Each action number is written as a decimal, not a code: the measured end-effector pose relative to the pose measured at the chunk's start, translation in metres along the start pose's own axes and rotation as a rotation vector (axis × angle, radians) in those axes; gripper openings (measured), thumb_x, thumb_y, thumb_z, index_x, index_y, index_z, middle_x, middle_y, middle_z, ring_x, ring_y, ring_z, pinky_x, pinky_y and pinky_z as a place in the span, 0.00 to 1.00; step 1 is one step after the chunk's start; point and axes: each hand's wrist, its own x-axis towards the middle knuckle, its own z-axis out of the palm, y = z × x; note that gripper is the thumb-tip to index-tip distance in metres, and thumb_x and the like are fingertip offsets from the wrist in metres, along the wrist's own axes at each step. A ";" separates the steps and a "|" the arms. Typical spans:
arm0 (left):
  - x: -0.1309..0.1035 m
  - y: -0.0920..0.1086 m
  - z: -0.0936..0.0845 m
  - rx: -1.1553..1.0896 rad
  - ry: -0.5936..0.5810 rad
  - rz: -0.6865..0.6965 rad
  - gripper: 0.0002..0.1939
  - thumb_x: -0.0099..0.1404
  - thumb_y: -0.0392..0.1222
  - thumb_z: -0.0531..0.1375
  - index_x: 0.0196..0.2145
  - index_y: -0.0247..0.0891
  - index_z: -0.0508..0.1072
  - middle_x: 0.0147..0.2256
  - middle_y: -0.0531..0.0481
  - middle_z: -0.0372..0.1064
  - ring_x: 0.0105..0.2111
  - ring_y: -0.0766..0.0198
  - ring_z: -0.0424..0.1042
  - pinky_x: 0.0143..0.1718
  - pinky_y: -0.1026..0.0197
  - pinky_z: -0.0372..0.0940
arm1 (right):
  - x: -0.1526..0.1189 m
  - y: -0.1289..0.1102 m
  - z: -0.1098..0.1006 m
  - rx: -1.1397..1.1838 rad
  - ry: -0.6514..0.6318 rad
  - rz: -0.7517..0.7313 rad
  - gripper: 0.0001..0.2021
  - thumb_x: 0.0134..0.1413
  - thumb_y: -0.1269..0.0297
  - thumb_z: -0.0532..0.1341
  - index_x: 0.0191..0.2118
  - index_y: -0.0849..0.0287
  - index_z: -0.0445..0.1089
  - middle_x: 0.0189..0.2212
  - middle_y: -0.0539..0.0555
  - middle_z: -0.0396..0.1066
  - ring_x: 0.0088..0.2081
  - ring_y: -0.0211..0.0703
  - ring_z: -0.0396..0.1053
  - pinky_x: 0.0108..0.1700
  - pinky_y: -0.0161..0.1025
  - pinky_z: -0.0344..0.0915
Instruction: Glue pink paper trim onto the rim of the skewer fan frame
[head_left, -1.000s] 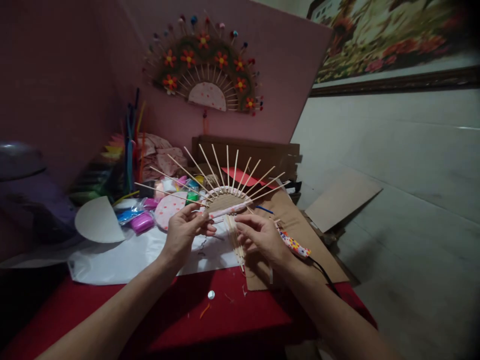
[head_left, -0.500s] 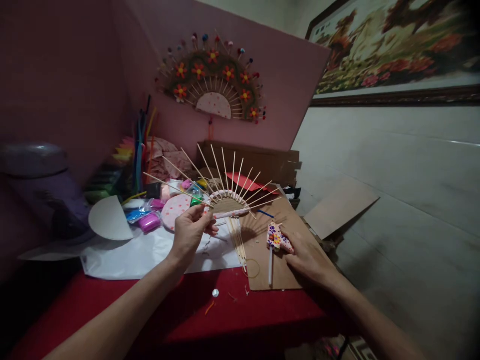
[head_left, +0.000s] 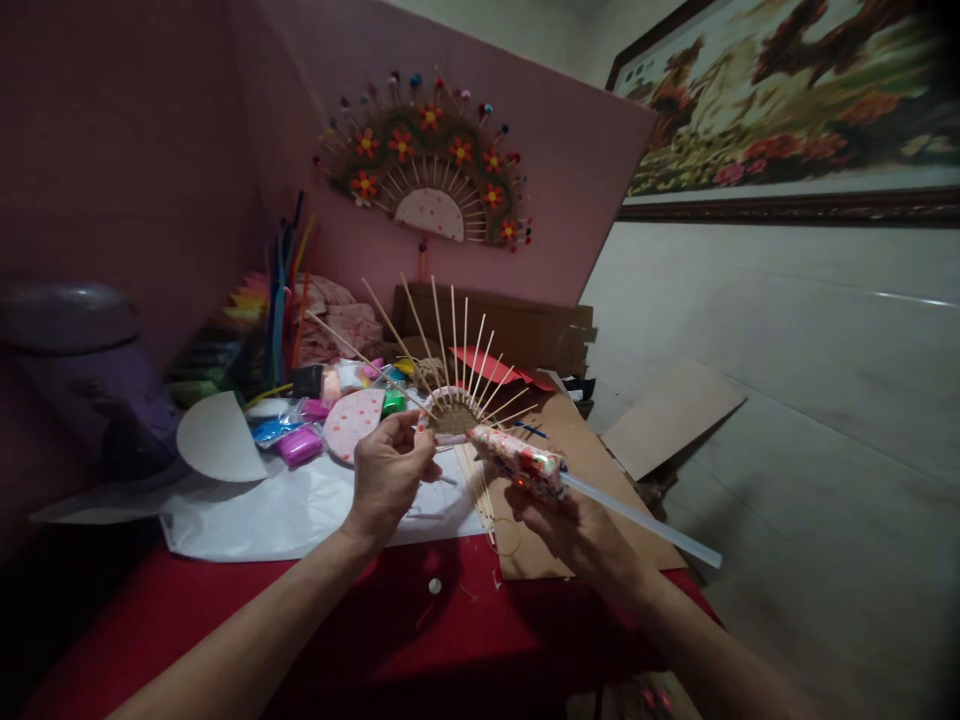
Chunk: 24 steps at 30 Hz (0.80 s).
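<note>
My left hand (head_left: 390,482) pinches the left end of a fan frame (head_left: 454,418), a half-round cardboard piece with a pale dotted rim and thin wooden sticks spreading out from its curved edge. In my right hand (head_left: 574,535) is a glue gun (head_left: 525,462) in a flowered cover, with a long whitish glue stick (head_left: 645,522) jutting from its back. The gun's nozzle end points left at the frame's lower straight edge; whether it touches, I cannot tell. Below the frame, loose wooden sticks (head_left: 480,490) lie across white paper and cardboard.
A finished decorated fan (head_left: 427,150) hangs on the pink board behind. To the left are a white half-circle (head_left: 219,437), a dotted half-circle (head_left: 351,425) and bright packets (head_left: 300,446). Brown cardboard (head_left: 622,500) lies on the right of the red tablecloth (head_left: 337,620).
My right hand has lifted the glue gun off the cardboard, swung its nozzle left and brought it to the fan frame. The frame has turned slightly in my left hand.
</note>
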 end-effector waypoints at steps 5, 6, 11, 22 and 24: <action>-0.005 0.000 0.001 0.020 0.009 0.066 0.12 0.51 0.39 0.60 0.36 0.35 0.71 0.17 0.57 0.65 0.12 0.70 0.65 0.12 0.68 0.61 | 0.011 -0.008 0.023 -0.195 -0.089 -0.106 0.09 0.48 0.64 0.61 0.38 0.55 0.73 0.28 0.50 0.72 0.29 0.43 0.67 0.32 0.36 0.63; -0.005 -0.001 0.001 0.026 0.006 0.084 0.12 0.51 0.38 0.60 0.36 0.36 0.71 0.17 0.58 0.64 0.12 0.70 0.64 0.12 0.68 0.61 | 0.012 -0.010 0.026 -0.232 -0.082 -0.132 0.10 0.48 0.65 0.60 0.38 0.54 0.72 0.29 0.50 0.72 0.29 0.42 0.67 0.32 0.36 0.62; -0.009 -0.007 0.000 0.027 -0.034 0.093 0.12 0.52 0.39 0.60 0.37 0.39 0.70 0.19 0.57 0.66 0.13 0.70 0.64 0.13 0.67 0.62 | 0.016 -0.019 0.035 -0.337 0.008 -0.255 0.07 0.45 0.67 0.62 0.34 0.53 0.73 0.28 0.50 0.71 0.26 0.42 0.65 0.30 0.37 0.60; -0.009 -0.008 -0.001 0.086 -0.056 0.121 0.11 0.56 0.42 0.56 0.38 0.39 0.69 0.18 0.57 0.63 0.14 0.68 0.65 0.15 0.67 0.60 | 0.026 -0.020 0.036 -0.518 -0.080 -0.330 0.05 0.51 0.65 0.57 0.34 0.56 0.70 0.24 0.50 0.68 0.25 0.39 0.62 0.28 0.35 0.57; -0.009 -0.009 -0.001 0.085 -0.054 0.127 0.12 0.56 0.42 0.57 0.39 0.39 0.69 0.18 0.57 0.63 0.14 0.68 0.65 0.14 0.67 0.60 | 0.026 -0.020 0.036 -0.545 -0.076 -0.356 0.04 0.51 0.65 0.57 0.31 0.56 0.69 0.24 0.50 0.67 0.24 0.39 0.62 0.27 0.35 0.56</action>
